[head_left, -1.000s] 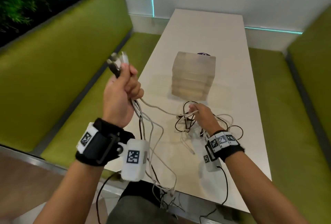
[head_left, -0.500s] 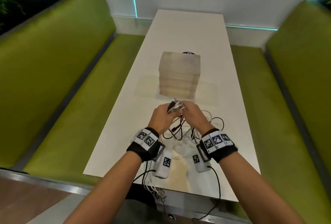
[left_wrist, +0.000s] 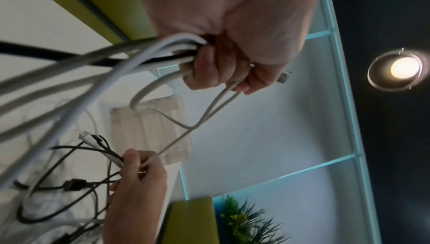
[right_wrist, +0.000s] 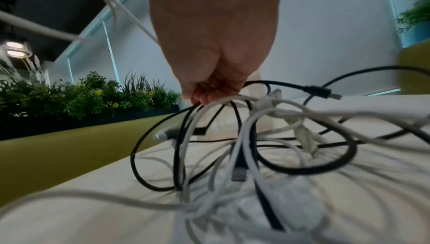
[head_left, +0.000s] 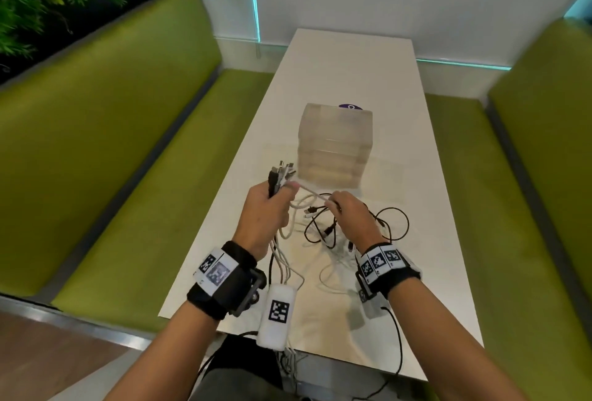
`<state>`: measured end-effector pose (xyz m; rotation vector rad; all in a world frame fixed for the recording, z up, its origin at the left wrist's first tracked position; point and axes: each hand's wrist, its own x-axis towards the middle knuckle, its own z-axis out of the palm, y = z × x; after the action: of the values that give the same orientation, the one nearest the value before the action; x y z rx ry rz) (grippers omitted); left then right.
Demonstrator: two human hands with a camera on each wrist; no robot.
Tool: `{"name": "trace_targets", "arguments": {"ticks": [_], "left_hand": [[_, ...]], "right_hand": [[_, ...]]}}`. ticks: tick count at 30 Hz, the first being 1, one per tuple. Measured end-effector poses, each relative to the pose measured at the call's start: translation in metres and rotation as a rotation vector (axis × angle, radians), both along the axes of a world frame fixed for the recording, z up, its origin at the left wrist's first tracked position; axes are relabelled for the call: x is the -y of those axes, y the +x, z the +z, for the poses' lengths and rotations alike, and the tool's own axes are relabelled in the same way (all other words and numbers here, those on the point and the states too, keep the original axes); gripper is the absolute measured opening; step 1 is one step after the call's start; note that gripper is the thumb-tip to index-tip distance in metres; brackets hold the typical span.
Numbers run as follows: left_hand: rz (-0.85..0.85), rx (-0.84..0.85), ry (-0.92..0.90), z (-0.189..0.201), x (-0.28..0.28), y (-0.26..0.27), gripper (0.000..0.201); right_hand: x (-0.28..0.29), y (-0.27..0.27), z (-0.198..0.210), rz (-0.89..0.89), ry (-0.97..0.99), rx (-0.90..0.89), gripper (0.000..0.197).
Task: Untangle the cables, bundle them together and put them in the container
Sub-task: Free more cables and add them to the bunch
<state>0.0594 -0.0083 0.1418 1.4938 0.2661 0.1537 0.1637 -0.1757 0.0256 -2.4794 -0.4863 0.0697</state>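
The left hand (head_left: 267,211) is fisted around a bunch of white and black cables (left_wrist: 149,53), with their plug ends (head_left: 282,173) sticking up above the knuckles, raised over the table (head_left: 352,58) near its left edge. One thin white cable (head_left: 312,192) runs from that fist across to the right hand (head_left: 354,218), which pinches it between thumb and fingers. Below the right hand, a loose tangle of black and white cables (right_wrist: 244,137) lies on the table toward its near edge. The translucent container (head_left: 336,144) stands just beyond both hands, around the table's middle.
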Motion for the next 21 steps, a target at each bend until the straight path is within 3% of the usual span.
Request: {"name": "trace_targets", "arguments": {"ticks": [3, 5, 8, 11, 15, 18, 21], "left_hand": [[0.059, 0.049, -0.177, 0.005, -0.008, -0.010, 0.030], [0.095, 0.053, -0.189, 0.002, -0.010, -0.011, 0.028], [0.065, -0.010, 0.006, -0.011, -0.003, -0.005, 0.020], [-0.068, -0.039, 0.205, -0.026, 0.011, 0.007, 0.012], [-0.147, -0.061, 0.406, -0.039, 0.023, 0.024, 0.020], [-0.118, -0.064, 0.388, -0.041, 0.027, 0.029, 0.013], [-0.063, -0.056, 0.282, -0.042, 0.027, 0.028, 0.013]], "right_hand": [[-0.001, 0.002, 0.001, 0.002, 0.007, -0.012, 0.023], [-0.004, 0.000, 0.006, 0.033, 0.015, -0.031, 0.028], [-0.011, -0.011, 0.018, 0.053, -0.030, 0.011, 0.026], [-0.017, -0.022, 0.028, 0.076, -0.129, 0.066, 0.021], [-0.018, -0.029, 0.039, 0.074, -0.080, 0.030, 0.024], [-0.014, -0.029, 0.041, 0.110, -0.132, 0.055, 0.026], [-0.013, -0.028, 0.038, 0.122, -0.049, 0.078, 0.028]]}}
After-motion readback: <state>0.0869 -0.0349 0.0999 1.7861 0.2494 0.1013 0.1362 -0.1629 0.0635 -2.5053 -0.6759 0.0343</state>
